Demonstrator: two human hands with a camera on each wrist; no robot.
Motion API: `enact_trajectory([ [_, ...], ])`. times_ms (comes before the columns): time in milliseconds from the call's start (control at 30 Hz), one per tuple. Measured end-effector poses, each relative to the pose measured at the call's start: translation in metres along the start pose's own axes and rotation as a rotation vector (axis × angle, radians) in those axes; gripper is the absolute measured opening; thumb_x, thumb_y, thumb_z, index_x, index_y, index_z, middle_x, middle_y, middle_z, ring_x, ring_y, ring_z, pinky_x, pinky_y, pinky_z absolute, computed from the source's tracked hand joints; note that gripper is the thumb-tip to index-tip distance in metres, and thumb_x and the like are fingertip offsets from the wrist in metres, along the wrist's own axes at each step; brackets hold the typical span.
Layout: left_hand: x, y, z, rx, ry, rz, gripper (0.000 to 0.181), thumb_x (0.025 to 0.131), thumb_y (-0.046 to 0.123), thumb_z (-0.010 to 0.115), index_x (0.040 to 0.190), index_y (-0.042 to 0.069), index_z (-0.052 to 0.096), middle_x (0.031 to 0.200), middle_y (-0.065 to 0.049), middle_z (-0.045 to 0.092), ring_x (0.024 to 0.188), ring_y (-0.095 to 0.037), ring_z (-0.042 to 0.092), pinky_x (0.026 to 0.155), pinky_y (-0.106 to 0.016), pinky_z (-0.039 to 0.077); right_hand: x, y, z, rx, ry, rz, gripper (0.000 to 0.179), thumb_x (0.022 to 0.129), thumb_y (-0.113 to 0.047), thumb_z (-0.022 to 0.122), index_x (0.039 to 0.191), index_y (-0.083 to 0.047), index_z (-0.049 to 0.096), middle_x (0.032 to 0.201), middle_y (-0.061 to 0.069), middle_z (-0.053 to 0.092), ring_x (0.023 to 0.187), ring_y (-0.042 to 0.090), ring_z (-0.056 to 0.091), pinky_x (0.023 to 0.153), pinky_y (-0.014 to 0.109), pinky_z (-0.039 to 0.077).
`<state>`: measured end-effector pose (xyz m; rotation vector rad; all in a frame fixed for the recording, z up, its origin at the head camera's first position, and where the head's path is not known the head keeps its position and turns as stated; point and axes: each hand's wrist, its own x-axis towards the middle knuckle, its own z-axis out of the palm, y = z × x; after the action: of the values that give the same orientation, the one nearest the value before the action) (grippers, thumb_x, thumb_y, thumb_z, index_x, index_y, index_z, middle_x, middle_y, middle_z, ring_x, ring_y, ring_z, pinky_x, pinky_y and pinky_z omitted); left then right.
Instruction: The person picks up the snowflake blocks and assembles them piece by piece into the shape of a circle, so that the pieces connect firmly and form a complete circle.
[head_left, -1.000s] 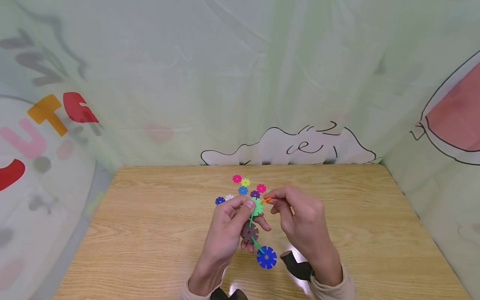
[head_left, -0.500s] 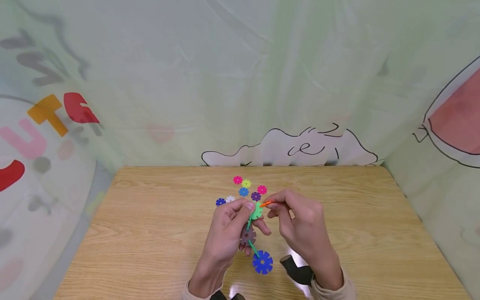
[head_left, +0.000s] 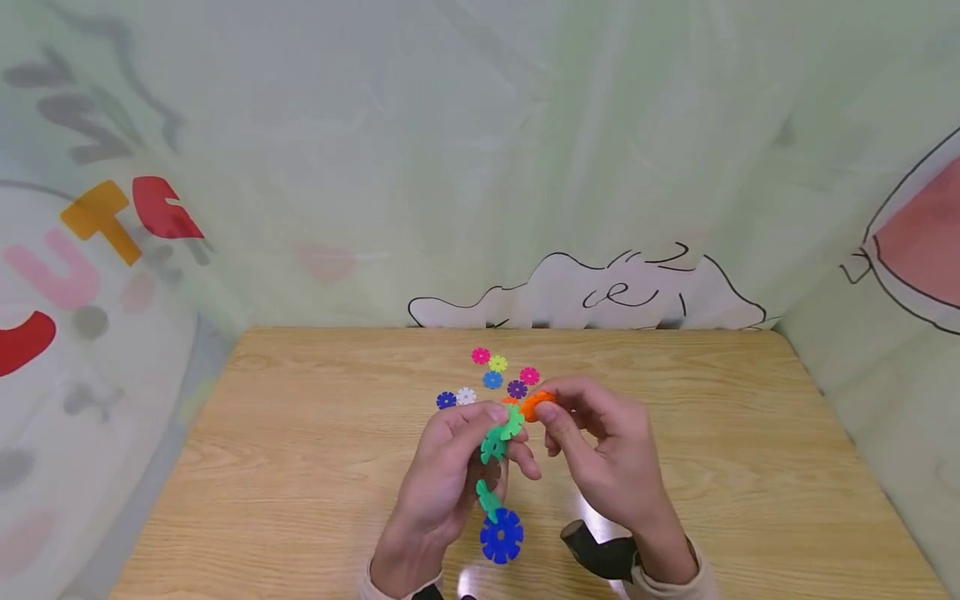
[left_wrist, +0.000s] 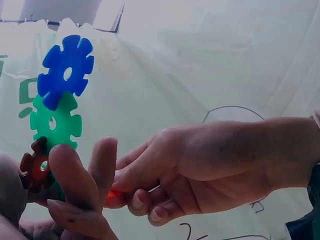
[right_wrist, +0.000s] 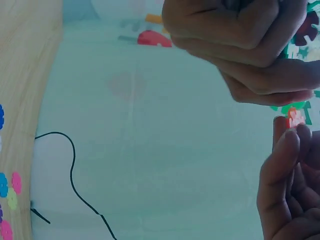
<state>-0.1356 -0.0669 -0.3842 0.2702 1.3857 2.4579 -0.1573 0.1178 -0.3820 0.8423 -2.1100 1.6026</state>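
Note:
My left hand point(head_left: 442, 471) pinches a light green snowflake disc point(head_left: 513, 422) between thumb and finger. From it hangs a chain of slotted discs: a darker green disc point(head_left: 492, 447), a brown disc point(left_wrist: 36, 164) partly hidden by fingers, another green disc point(left_wrist: 56, 120) and a blue disc point(head_left: 502, 536) at the free end. An orange snowflake disc point(head_left: 536, 407) is pinched by thumb and fingertips of my right hand point(head_left: 611, 450), tilted at the light green disc's right edge. Whether their slots are joined, I cannot tell. In the right wrist view, fingers cover most of the orange disc point(right_wrist: 295, 117).
Loose discs lie on the wooden table point(head_left: 300, 450) beyond the hands, among them a dark blue disc point(head_left: 446, 401), a white disc point(head_left: 466, 397), a yellow disc point(head_left: 498, 363) and a purple disc point(head_left: 517, 389). A printed curtain point(head_left: 480, 167) rises behind the table.
The orange disc has turned from nearly edge-on to show more of its face. The chain has twisted in my left hand, and its blue end has swung left and toward me.

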Motion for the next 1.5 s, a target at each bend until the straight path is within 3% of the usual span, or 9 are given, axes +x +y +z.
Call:
enact_trajectory([
  [333,-0.002,0.000,0.005,0.068,0.104,0.012,0.028,0.110,0.022,0.054,0.093,0.006,0.069,0.068,0.003,0.074,0.054,-0.005,0.065,0.043,-0.014,0.044,0.004,-0.001,-0.005,-0.164,0.008,-0.091,0.029,0.088,0.018,0.071,0.105,-0.005,0.074,0.091,0.002,0.067,0.076,0.008,0.057,0.070,0.015,0.051],
  [467,-0.002,0.000,0.006,0.149,0.112,0.030,0.031,0.111,0.022,0.052,0.099,-0.003,0.067,0.070,0.003,0.074,0.044,-0.005,0.056,0.040,-0.016,0.045,0.003,0.001,-0.003,-0.177,0.028,-0.151,0.008,0.102,-0.006,0.067,0.104,-0.005,0.075,0.091,0.003,0.069,0.077,0.009,0.058,0.069,0.016,0.049],
  [600,-0.003,0.000,0.005,0.218,0.114,0.059,0.037,0.112,0.020,0.051,0.102,-0.014,0.062,0.070,0.004,0.074,0.042,-0.006,0.052,0.041,-0.017,0.046,0.003,0.002,-0.001,-0.206,0.055,-0.180,0.029,0.107,-0.029,0.060,0.102,-0.005,0.076,0.089,0.003,0.069,0.075,0.009,0.060,0.069,0.014,0.050],
  [767,-0.002,0.000,0.003,0.207,0.047,0.100,0.039,0.110,0.015,0.049,0.097,-0.021,0.054,0.068,0.005,0.073,0.044,-0.004,0.054,0.041,-0.014,0.041,0.003,0.002,-0.001,-0.150,0.042,-0.157,0.006,0.100,-0.004,0.070,0.099,-0.006,0.075,0.089,0.003,0.069,0.077,0.009,0.064,0.074,0.013,0.054],
  [867,-0.001,-0.001,0.003,0.198,0.030,0.109,0.039,0.110,0.014,0.050,0.096,-0.022,0.054,0.067,0.005,0.073,0.044,-0.003,0.054,0.041,-0.014,0.041,0.003,0.001,-0.001,-0.140,0.035,-0.139,0.023,0.089,0.014,0.074,0.099,-0.006,0.075,0.090,0.003,0.070,0.078,0.009,0.065,0.074,0.014,0.054],
  [1100,-0.001,-0.002,0.002,0.261,0.044,0.109,0.037,0.111,0.015,0.051,0.097,-0.018,0.059,0.066,0.006,0.071,0.043,-0.004,0.044,0.041,-0.016,0.036,0.003,-0.005,0.005,-0.262,0.090,-0.221,0.023,0.085,0.016,0.076,0.092,-0.006,0.074,0.081,0.002,0.068,0.068,0.011,0.064,0.063,0.014,0.051],
  [1167,0.000,-0.003,0.000,0.253,0.025,0.128,0.037,0.111,0.014,0.051,0.096,-0.019,0.059,0.066,0.007,0.071,0.043,-0.003,0.047,0.040,-0.016,0.035,0.002,-0.007,0.006,-0.267,0.102,-0.214,0.031,0.077,0.023,0.077,0.090,-0.006,0.074,0.078,0.002,0.067,0.066,0.011,0.063,0.062,0.015,0.050],
  [1367,0.002,-0.006,-0.001,0.243,-0.004,0.152,0.040,0.111,0.013,0.050,0.097,-0.023,0.059,0.066,0.007,0.072,0.042,-0.002,0.052,0.039,-0.015,0.036,0.000,-0.006,0.005,-0.202,0.076,-0.103,0.030,0.080,0.022,0.077,0.090,-0.006,0.075,0.082,0.003,0.071,0.070,0.009,0.065,0.066,0.013,0.053],
  [1500,0.007,-0.008,-0.005,0.257,0.049,0.108,0.039,0.110,0.015,0.051,0.097,-0.020,0.061,0.066,0.006,0.073,0.043,-0.005,0.054,0.042,-0.016,0.036,0.001,0.009,0.001,-0.025,0.012,-0.009,0.024,0.086,0.018,0.076,0.099,-0.002,0.078,0.093,0.001,0.076,0.078,0.007,0.068,0.072,0.016,0.059],
])
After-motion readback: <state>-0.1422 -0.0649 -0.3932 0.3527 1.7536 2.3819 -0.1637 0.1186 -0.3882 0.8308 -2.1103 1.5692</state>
